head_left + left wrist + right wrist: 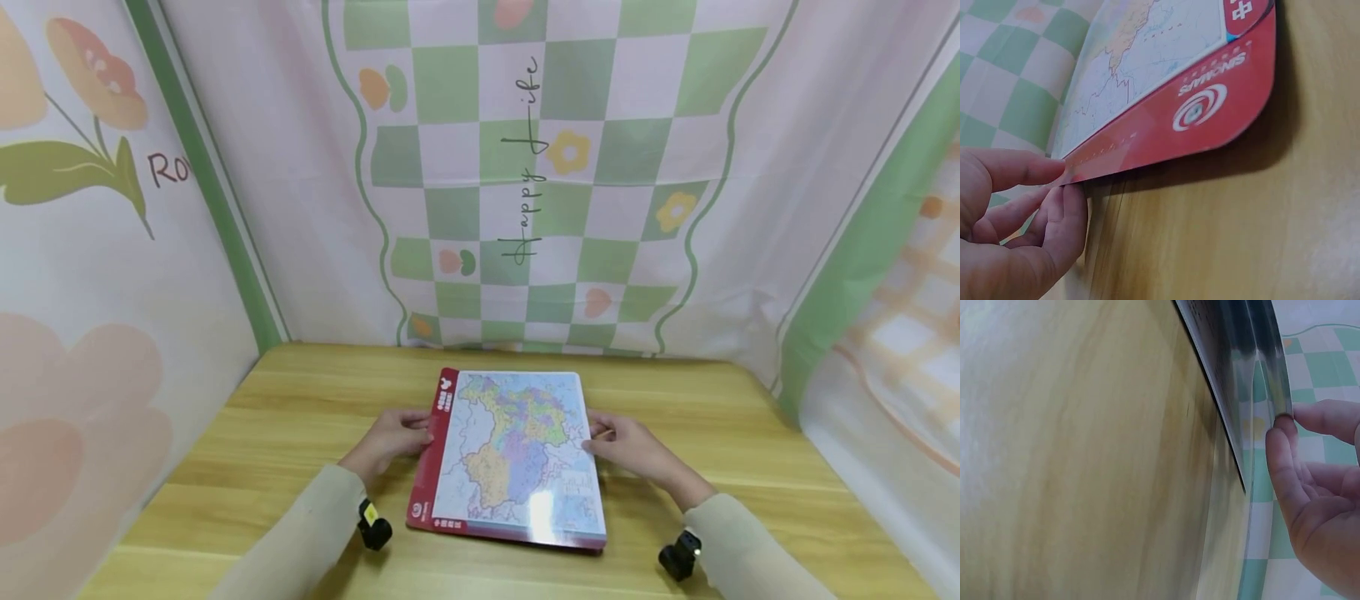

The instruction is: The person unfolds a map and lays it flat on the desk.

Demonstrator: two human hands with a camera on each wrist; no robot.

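Note:
A glossy folded map (495,475) with a red strip down its left side lies at the middle of the table, its coloured regions facing up. My left hand (392,437) pinches the red left edge between thumb and fingers; the left wrist view shows the SINOMAPS logo (1199,109) near the corner. On the opposite side, my right hand (630,446) pinches the map's right edge. In the right wrist view that pinched layer (1279,375) bows away from a lower layer (1213,375), leaving a gap between them. Light glares off the map's near part.
The wooden table (300,400) extends around the map on all sides. Behind it hangs a curtain (510,208) with green checks, and further printed cloth (82,275) closes off the left side. Small black cameras (373,527) sit at both wrists.

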